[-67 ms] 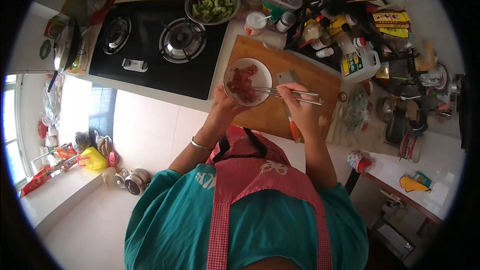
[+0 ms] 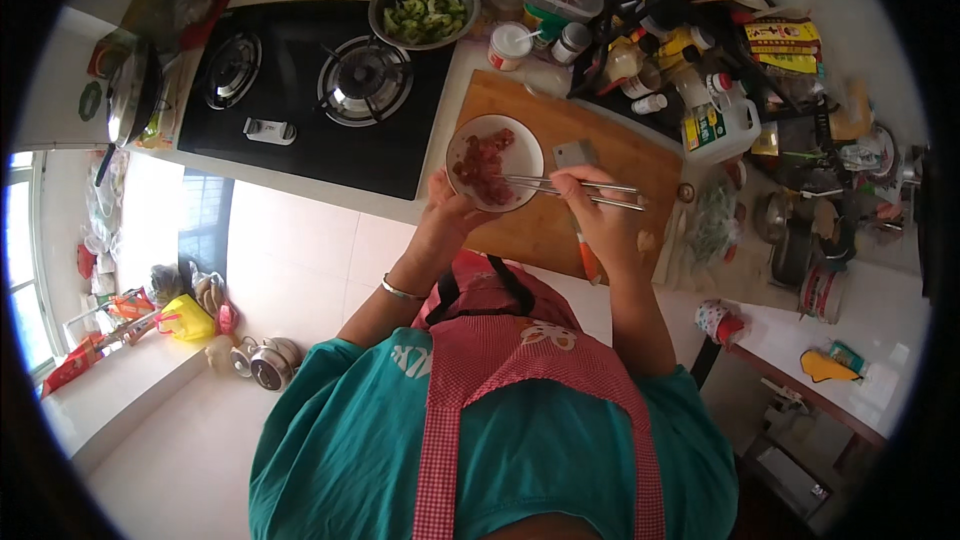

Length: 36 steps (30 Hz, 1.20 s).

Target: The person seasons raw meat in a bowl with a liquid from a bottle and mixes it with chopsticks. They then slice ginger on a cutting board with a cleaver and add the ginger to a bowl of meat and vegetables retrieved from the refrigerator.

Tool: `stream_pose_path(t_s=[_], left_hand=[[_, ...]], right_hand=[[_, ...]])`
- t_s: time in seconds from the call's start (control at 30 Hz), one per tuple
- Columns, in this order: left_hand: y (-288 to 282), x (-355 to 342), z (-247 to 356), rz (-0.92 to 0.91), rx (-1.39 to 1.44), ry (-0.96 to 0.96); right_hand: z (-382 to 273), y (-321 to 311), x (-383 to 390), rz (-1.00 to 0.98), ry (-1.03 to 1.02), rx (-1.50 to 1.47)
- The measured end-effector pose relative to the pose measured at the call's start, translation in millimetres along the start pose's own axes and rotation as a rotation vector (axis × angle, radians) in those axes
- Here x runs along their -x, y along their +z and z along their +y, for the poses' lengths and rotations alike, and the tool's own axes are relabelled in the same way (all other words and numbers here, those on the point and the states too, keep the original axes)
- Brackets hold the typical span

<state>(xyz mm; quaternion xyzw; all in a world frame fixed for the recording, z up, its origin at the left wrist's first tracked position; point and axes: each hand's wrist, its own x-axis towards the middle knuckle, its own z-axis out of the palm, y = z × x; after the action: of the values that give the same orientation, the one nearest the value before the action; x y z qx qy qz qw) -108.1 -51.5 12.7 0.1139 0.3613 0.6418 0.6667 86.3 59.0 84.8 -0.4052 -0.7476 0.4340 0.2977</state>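
Note:
My left hand (image 2: 443,215) grips the rim and underside of a white bowl (image 2: 528,148) with chopped red meat (image 2: 485,165) in it. My right hand (image 2: 590,205) is closed on steel chopsticks (image 2: 625,188), whose tips are down in the meat. Below the bowl and my right hand lies a wooden cutting board (image 2: 510,90). On it, partly hidden by my right hand, rests a cleaver (image 2: 575,153) with an orange handle (image 2: 587,260).
A black gas hob (image 2: 300,160) is at the upper left, with a steel bowl of cut greens (image 2: 420,15) at its back. Jars (image 2: 510,48), a white jug (image 2: 720,135) and packets crowd the right of the counter. A lidded pan (image 2: 130,95) stands left of the hob.

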Motion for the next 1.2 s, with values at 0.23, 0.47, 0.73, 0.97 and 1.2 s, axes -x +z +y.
stream_pose_path(t_s=[0.23, 0.47, 0.73, 0.97, 1.2], left_hand=[[6, 3, -1, 0.057, 0.009, 0.004], [9, 2, 9, -0.046, -0.043, -0.054], [-8, 2, -5, 0.045, -0.01, 0.006], [-1, 1, -7, 0.031, -0.011, 0.009], [-1, 1, -7, 0.068, 0.024, -0.027]], right_hand=[[8, -3, -13, 0.054, -0.068, 0.025], [17, -10, -14, -0.145, 0.002, -0.058], [10, -5, -8, -0.012, -0.013, 0.092], [12, 18, -5, 0.088, -0.109, 0.046], [16, 26, -2, 0.067, -0.097, 0.052]])
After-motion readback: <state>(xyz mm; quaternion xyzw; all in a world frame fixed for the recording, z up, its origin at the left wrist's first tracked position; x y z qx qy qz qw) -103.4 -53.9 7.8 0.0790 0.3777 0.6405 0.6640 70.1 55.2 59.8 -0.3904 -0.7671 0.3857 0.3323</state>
